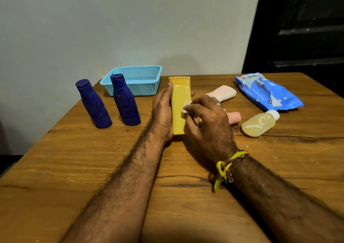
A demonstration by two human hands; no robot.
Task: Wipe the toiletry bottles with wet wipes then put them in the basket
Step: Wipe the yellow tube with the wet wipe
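A yellow bottle (178,101) stands cap-down on the wooden table (93,168). My left hand (162,112) grips it from the left, fingertips showing past its right side. My right hand (208,121) pinches a white wet wipe (186,108) and presses it against the bottle's front. Two dark blue bottles (93,105) (125,101) stand to the left. The light blue basket (137,75) sits behind them with nothing visible inside. A pink bottle (222,92) lies behind my right hand, and a clear yellowish bottle (259,124) lies to its right.
A torn blue wet-wipe pack (268,92) lies at the back right. Another pink item (233,117) shows partly behind my right hand. A grey wall runs behind the table and a dark doorway is at the right.
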